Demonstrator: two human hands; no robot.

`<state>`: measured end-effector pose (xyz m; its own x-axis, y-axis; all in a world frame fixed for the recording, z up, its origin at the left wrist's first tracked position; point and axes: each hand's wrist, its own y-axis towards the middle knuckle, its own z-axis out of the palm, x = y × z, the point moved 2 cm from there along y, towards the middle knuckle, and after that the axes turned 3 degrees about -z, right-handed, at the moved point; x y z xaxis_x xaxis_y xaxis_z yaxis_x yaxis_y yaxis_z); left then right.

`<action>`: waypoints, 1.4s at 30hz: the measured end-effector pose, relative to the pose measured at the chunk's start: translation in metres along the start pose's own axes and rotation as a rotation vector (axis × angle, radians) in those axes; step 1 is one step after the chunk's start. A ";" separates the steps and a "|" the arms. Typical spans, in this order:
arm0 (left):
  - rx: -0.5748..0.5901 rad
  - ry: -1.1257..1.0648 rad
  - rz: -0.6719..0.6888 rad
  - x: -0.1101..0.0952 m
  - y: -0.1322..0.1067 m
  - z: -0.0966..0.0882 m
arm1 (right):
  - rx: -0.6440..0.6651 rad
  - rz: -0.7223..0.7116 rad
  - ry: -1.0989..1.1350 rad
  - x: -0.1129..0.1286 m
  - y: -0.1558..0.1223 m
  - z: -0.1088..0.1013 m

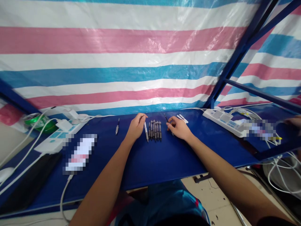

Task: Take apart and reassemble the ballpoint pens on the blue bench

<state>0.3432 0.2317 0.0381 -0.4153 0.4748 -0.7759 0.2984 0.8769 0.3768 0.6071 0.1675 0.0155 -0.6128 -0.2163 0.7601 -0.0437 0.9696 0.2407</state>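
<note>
My left hand point(137, 127) rests on the blue tabletop with its fingers curled together; what they hold, if anything, is hidden. Against its fingertips lies a white pen point(146, 133), point toward me. Just right of that pen, several grey clear-barrelled pens point(155, 130) lie side by side in a row. My right hand point(178, 128) is closed around a thin dark pen point(166, 117), whose upper end sticks out past the fingers. Beyond the right hand are small white sticks point(182, 118), too small to name. A lone pen point(117, 127) lies left of my left hand.
At left, a power strip point(55, 135), a green can point(39, 122) and a blurred-out phone point(81, 153) with a cable sit on the table point(150, 166). Another power strip point(223, 122) and tangled cables lie at right. A striped sheet point(131, 75) hangs behind; another person's hand point(293, 121) shows at far right.
</note>
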 end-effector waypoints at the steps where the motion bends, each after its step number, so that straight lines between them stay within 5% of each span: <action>1: 0.001 -0.001 -0.006 0.000 0.000 0.001 | 0.013 0.011 0.010 0.000 0.000 0.001; 29: 0.050 0.055 0.040 -0.014 -0.005 0.001 | -0.059 -0.089 -0.248 0.003 0.001 0.006; 37: 0.143 0.258 0.256 -0.010 -0.001 0.006 | -0.058 -0.094 -0.300 0.005 0.001 0.007; 42: 0.075 0.426 0.375 -0.060 -0.011 -0.001 | -0.051 -0.099 -0.321 0.007 0.002 0.006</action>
<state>0.3641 0.1942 0.0808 -0.5743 0.7544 -0.3179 0.5457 0.6422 0.5383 0.5980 0.1690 0.0173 -0.8249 -0.2543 0.5049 -0.0809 0.9370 0.3397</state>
